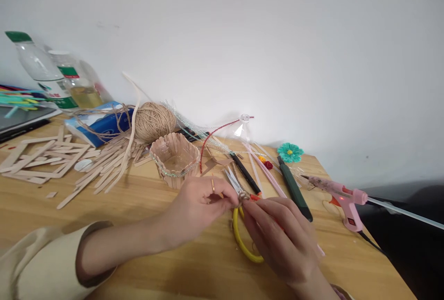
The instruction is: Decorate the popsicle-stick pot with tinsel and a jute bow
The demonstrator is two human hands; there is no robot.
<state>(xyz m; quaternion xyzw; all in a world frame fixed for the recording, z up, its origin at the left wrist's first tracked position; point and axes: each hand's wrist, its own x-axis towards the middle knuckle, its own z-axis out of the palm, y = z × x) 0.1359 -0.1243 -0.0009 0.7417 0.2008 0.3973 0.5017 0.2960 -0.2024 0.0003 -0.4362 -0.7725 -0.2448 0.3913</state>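
My left hand (201, 210) and my right hand (282, 230) meet near the middle of the wooden table (166, 263). Their fingertips pinch a small brown twine piece (244, 195) between them. Below and behind the hands lie scissors with yellow handles (239, 235) and metal blades (234, 181) that point away from me. To the left of the blades stands a small wooden-stick basket (175, 163) with a glittery band round it.
Loose craft sticks (100, 166) spread across the left. A twine ball (155, 122), a blue packet (104, 126) and bottles (52, 78) stand behind. Rightward lie a dark green tool (294, 191), a turquoise flower (290, 152) and a pink glue gun (347, 200).
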